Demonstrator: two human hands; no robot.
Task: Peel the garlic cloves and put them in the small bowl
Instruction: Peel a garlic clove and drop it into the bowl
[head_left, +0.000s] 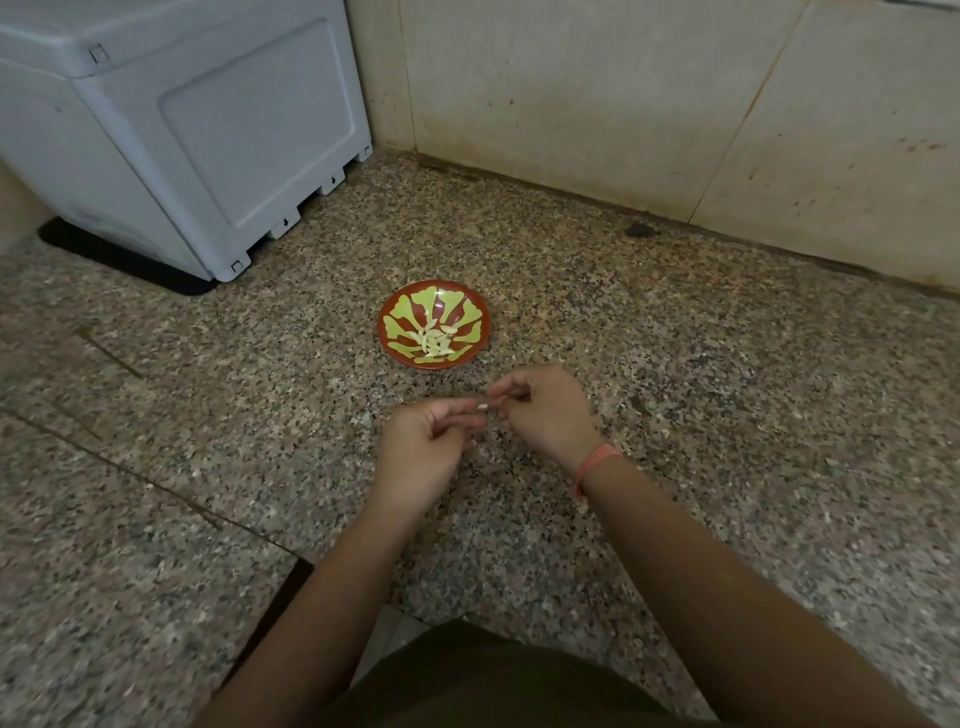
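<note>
In the head view I saw the left hand (426, 441) and right hand (545, 410) meet at the fingertips, both seemingly pinching one garlic clove (482, 406), though it was blurred. Just beyond them, the small bowl (385, 332) sat on the granite tabletop (675, 389), holding peeled cloves (431, 340).

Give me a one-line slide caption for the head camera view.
Left hand and right hand pinch a garlic clove just before the small bowl of peeled cloves on a speckled stone surface.
</note>
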